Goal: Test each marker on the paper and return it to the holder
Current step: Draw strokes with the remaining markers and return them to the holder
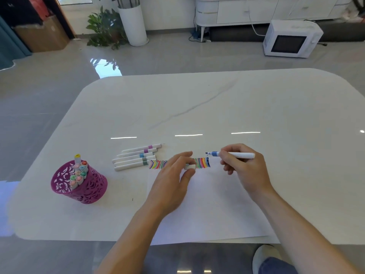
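Note:
My right hand (245, 169) grips an uncapped blue marker (231, 154), its tip pointing left just above the right end of a row of coloured strokes (203, 162) on the white paper (207, 204). My left hand (173, 180) pinches a small white cap (190, 166) between thumb and fingers over the strokes. Several capped markers (136, 157) lie side by side on the table left of the paper. The purple openwork holder (79, 184) at the left holds several markers with pastel caps.
The white marble table (197, 107) has rounded corners, and its near edge runs just below the paper. On the floor beyond stand a white microwave (290, 39), a potted plant (106, 28) and a tall white vase (134, 24). A shoe (264, 256) shows under the table's edge.

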`<state>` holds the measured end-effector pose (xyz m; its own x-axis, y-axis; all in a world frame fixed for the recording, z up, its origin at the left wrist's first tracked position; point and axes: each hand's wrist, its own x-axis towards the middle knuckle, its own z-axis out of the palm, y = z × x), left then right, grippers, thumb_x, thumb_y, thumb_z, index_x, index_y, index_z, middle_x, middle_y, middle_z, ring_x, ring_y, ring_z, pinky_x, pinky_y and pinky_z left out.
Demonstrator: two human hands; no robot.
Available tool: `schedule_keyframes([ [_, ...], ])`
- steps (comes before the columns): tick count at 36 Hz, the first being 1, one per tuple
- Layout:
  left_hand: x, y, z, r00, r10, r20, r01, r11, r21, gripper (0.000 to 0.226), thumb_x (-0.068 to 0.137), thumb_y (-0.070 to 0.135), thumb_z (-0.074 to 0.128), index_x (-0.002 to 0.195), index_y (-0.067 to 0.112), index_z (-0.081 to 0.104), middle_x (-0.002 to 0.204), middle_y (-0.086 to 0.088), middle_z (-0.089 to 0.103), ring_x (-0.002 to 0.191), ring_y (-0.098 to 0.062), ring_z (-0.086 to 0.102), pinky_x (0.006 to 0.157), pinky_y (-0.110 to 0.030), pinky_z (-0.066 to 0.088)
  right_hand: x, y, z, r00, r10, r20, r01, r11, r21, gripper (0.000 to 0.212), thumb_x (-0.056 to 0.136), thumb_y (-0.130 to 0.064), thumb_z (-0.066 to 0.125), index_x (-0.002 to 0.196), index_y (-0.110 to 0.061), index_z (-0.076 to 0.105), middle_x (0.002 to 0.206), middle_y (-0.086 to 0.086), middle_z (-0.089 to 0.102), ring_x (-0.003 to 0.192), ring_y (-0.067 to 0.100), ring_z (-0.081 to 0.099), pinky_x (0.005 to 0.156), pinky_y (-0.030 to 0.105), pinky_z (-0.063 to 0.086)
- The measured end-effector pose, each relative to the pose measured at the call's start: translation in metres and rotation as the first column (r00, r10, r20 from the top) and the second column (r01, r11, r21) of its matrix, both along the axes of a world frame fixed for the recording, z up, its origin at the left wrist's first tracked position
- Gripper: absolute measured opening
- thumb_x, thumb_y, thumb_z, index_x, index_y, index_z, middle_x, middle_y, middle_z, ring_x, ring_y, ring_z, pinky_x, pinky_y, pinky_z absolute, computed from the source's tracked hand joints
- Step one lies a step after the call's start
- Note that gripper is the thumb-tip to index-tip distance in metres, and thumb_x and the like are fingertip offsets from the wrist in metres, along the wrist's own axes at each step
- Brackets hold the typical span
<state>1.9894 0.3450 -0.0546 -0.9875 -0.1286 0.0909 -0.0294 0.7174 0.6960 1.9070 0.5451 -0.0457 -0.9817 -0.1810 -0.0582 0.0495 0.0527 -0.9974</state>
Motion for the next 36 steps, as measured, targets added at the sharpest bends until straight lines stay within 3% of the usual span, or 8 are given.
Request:
schedule_keyframes([
  [3,0.013,-0.009,0.007,0.996,0.086,-0.010,-0.085,0.995,0.042,0.018,0.100,0.032,0.058,0.115,0.041,0.061,0.123,0.029,0.059,0.110,0.017,0.048,0.086,0.000,0.034,0.010,0.001,0.009,1.000,-0.007,0.011,0.007,0.999,-0.034,0.007,0.091,-0.015,0.078,0.085,-0.018,0.080,0.073,0.009,0.074,0.062,0.019,0.065,0.055,0.024,0.053],
  [6,0.022,-0.011,0.013,0.984,0.175,0.033,-0.178,0.966,0.185,0.016,0.097,0.037,0.062,0.111,0.044,0.064,0.107,0.025,0.067,0.103,0.007,0.059,0.079,-0.010,0.046,0.021,-0.001,0.017,0.998,-0.004,0.069,0.010,0.995,-0.099,0.016,0.098,-0.016,0.070,0.087,-0.016,0.082,0.078,0.011,0.075,0.066,0.022,0.068,0.058,0.026,0.057],
  [10,0.028,-0.005,0.019,0.977,0.198,0.078,-0.213,0.915,0.344,0.016,0.093,0.032,0.070,0.104,0.043,0.070,0.092,0.020,0.071,0.087,0.004,0.065,0.071,-0.006,0.047,0.030,-0.004,0.027,0.990,0.084,0.112,-0.070,0.989,-0.127,0.020,0.102,-0.018,0.062,0.093,-0.011,0.079,0.087,0.014,0.079,0.075,0.028,0.076,0.067,0.029,0.062],
  [15,0.029,0.001,0.021,0.976,0.129,0.175,-0.208,0.788,0.580,0.019,0.094,0.013,0.067,0.107,0.027,0.071,0.095,0.009,0.078,0.096,-0.006,0.072,0.087,-0.022,0.054,0.034,-0.007,0.029,0.984,0.136,0.119,-0.122,0.985,-0.119,0.017,0.103,-0.016,0.062,0.097,-0.002,0.069,0.088,0.017,0.080,0.080,0.033,0.078,0.073,0.033,0.064],
  [19,0.025,0.003,0.020,0.966,0.133,0.223,-0.252,0.688,0.681,0.020,0.098,0.006,0.061,0.115,0.015,0.067,0.097,0.003,0.078,0.096,-0.009,0.073,0.085,-0.024,0.055,0.031,-0.010,0.027,0.987,0.122,0.104,-0.112,0.989,-0.096,0.016,0.102,-0.012,0.061,0.097,0.002,0.067,0.085,0.017,0.079,0.078,0.033,0.078,0.073,0.035,0.064],
  [24,0.021,0.006,0.020,0.963,0.136,0.233,-0.262,0.677,0.688,0.017,0.098,0.007,0.061,0.113,0.014,0.067,0.097,0.003,0.078,0.096,-0.011,0.073,0.086,-0.029,0.056,0.027,-0.015,0.025,0.986,0.123,0.111,-0.114,0.990,-0.082,0.016,0.102,-0.011,0.061,0.096,0.003,0.066,0.083,0.017,0.079,0.075,0.034,0.077,0.071,0.035,0.063],
  [29,0.018,0.006,0.019,0.973,0.152,0.174,-0.221,0.831,0.510,0.015,0.093,0.019,0.070,0.099,0.033,0.070,0.093,0.014,0.077,0.093,-0.005,0.071,0.089,-0.029,0.057,0.024,-0.019,0.021,0.988,0.133,0.073,-0.130,0.991,-0.044,0.015,0.103,-0.011,0.061,0.094,0.001,0.066,0.081,0.016,0.079,0.073,0.035,0.077,0.068,0.036,0.063],
  [36,0.017,0.008,0.021,0.979,0.152,0.133,-0.196,0.876,0.441,0.021,0.095,0.025,0.067,0.096,0.046,0.067,0.091,0.018,0.074,0.090,-0.005,0.070,0.082,-0.023,0.057,0.024,-0.022,0.020,0.984,0.162,0.071,-0.159,0.986,-0.053,0.015,0.102,-0.012,0.064,0.095,0.000,0.067,0.081,0.015,0.079,0.072,0.033,0.077,0.068,0.036,0.063],
])
